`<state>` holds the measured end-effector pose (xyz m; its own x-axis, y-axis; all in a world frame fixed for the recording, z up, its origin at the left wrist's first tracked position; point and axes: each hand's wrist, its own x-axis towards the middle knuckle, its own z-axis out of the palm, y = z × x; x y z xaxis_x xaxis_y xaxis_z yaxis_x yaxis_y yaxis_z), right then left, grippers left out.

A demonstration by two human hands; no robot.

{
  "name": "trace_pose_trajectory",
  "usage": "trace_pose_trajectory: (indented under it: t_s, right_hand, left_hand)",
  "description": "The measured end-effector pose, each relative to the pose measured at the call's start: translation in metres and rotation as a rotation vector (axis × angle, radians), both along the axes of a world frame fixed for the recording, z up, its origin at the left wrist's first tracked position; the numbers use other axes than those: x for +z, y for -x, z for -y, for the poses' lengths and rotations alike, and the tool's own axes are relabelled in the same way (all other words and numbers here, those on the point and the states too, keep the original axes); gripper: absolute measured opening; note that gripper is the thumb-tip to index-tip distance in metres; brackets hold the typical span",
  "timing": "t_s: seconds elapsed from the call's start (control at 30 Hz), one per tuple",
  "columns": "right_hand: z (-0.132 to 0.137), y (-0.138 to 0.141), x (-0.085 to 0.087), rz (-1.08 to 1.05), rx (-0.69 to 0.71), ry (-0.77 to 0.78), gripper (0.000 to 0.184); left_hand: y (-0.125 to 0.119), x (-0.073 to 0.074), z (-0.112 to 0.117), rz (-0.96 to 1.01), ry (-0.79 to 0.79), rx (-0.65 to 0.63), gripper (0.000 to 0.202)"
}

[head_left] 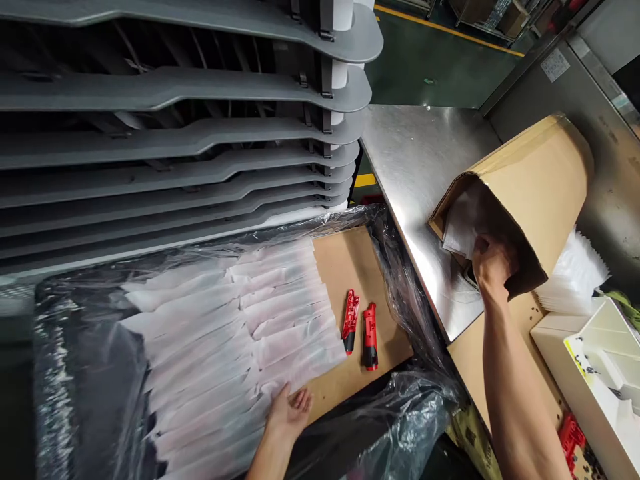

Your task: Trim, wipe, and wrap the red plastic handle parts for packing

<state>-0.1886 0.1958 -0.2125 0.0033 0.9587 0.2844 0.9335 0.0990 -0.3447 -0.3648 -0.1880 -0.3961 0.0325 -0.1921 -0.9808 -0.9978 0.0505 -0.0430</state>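
Note:
My left hand [289, 415] rests by the near edge of the rows of thin white bags [240, 333], thumb apart, its fingers loosely curled around nothing. Faint reddish shapes show through those bags. Two red and black plastic housing parts [351, 319] lie bare on the brown cardboard sheet [345, 257] to their right. Inside the mouth of a tipped cardboard box [543, 177] is my right hand [493, 263], bent closed against a stack of white bags [463, 223]. Its fingertips are partly hidden, so what they grip cannot be made out.
Grey stacked panels [175, 157] rise behind the plastic-lined container [400, 293]. A metal table [425, 147] holds the box. More white bags [573, 277], a white bin [595, 347] and red parts [570, 437] are at the right.

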Motion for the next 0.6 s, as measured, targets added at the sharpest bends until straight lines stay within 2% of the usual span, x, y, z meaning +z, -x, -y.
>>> trace_pose_trajectory:
  t_s: [0.1, 0.17, 0.2, 0.23, 0.27, 0.3, 0.37, 0.43, 0.5, 0.6]
  right_hand:
    - [0.021, 0.002, 0.014, 0.006, -0.137, -0.075, 0.037]
    - [0.052, 0.002, 0.025, -0.039, -0.17, -0.111, 0.037]
    - [0.073, 0.002, 0.028, -0.1, -0.153, -0.091, 0.037]
    - [0.096, 0.003, 0.03, -0.227, -0.113, -0.034, 0.036]
    - [0.122, 0.004, 0.029, -0.392, -0.071, 0.087, 0.037]
    - [0.148, 0.005, 0.027, -0.573, -0.046, 0.241, 0.038]
    - [0.197, 0.011, 0.016, -0.842, -0.035, 0.618, 0.038]
    - [0.232, 0.02, 0.002, -0.999, -0.034, 0.874, 0.038]
    - [0.251, 0.028, -0.009, -1.139, -0.054, 0.994, 0.04]
    - [0.257, 0.029, -0.017, -1.273, -0.099, 1.093, 0.05]
  left_hand:
    - [-0.02, 0.033, 0.003, 0.078, -0.091, -0.062, 0.017]
    - [-0.04, 0.06, -0.004, 0.052, -0.219, -0.108, 0.013]
    - [-0.049, 0.073, -0.01, 0.013, -0.313, -0.144, 0.02]
    - [-0.058, 0.087, -0.019, -0.101, -0.425, -0.239, 0.035]
    - [-0.065, 0.099, -0.028, -0.239, -0.566, -0.287, 0.052]
    - [-0.07, 0.109, -0.039, -0.32, -0.704, -0.297, 0.065]
    - [-0.074, 0.124, -0.057, -0.326, -0.891, -0.28, 0.074]
    - [-0.074, 0.129, -0.068, -0.186, -1.025, -0.336, 0.062]
    - [-0.073, 0.125, -0.072, -0.05, -1.063, -0.414, 0.035]
    - [-0.072, 0.11, -0.072, 0.017, -0.884, -0.356, 0.017]
